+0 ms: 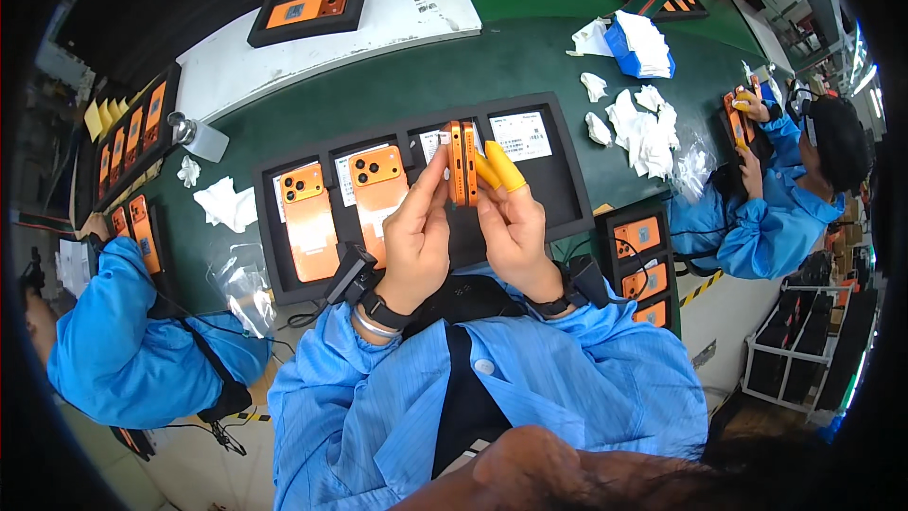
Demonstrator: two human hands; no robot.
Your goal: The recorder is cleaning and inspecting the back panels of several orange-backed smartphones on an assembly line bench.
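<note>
Two orange smartphones point(463, 165) are held upright side by side, their port ends turned toward me. My left hand point(419, 238) closes on them from the left, and my right hand point(515, 232), with yellow finger cots on two fingers, from the right. Below them lies a black compartment tray point(570, 168). Its two left compartments each hold an orange phone, camera side up: one at far left point(308, 225) and another beside it point(375, 180), partly covered by my left hand. White labels show in the compartments, including a label point(520, 135) at the far right.
Crumpled white wipes point(643, 132) and a blue box point(643, 45) lie right of the tray. At left stand a clear bottle point(203, 139), more wipes point(227, 203) and a plastic bag point(244, 284). Other phone trays point(305, 11) surround the green table. Co-workers in blue sit on both sides.
</note>
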